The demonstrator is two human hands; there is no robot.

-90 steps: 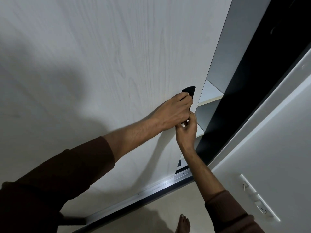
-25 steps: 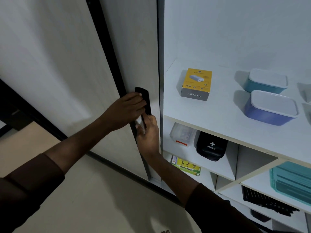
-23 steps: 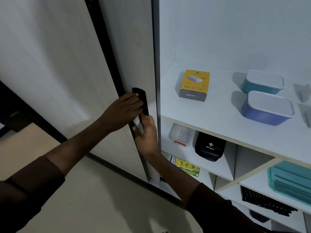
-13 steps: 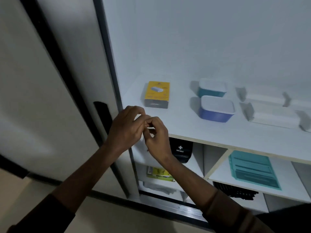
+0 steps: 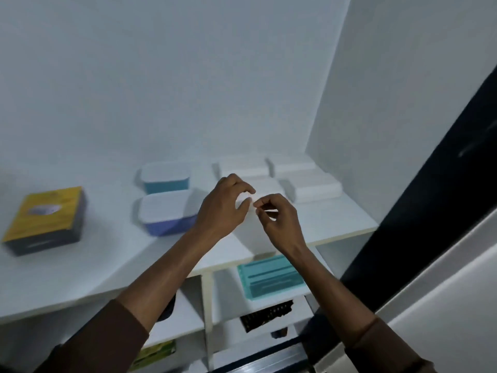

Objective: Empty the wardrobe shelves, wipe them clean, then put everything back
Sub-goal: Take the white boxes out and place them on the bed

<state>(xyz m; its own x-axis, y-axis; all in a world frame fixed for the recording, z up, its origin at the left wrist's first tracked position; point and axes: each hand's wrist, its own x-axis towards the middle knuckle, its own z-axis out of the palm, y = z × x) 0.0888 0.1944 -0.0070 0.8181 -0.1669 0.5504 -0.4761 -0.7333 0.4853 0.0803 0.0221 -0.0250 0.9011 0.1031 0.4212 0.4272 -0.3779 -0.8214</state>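
Note:
The wardrobe's top shelf (image 5: 341, 224) is white and lit. On it stand a yellow and grey box (image 5: 43, 219) at the left, a teal tub (image 5: 165, 177) with a white lid, and a purple tub (image 5: 164, 212) in front of it. Several flat white boxes (image 5: 314, 184) lie at the right. My left hand (image 5: 224, 208) hovers over the shelf with curled fingers apart, holding nothing. My right hand (image 5: 278, 223) is just beside it, thumb and forefinger pinched together, with nothing visible in them. Both hands partly hide a white box behind them.
Below the shelf, a divider (image 5: 206, 300) splits smaller compartments. A teal tray (image 5: 269, 275) lies at the right, a black gridded item (image 5: 266, 316) under it, a black pouch (image 5: 168, 310) at the left, a yellow-green pack (image 5: 157, 354) lower. A dark door edge (image 5: 430, 184) stands at the right.
Both hands pushed the sliding door leftwards by its black handle, let go, and moved right over the top shelf. They have separated slightly. The view has swung right.

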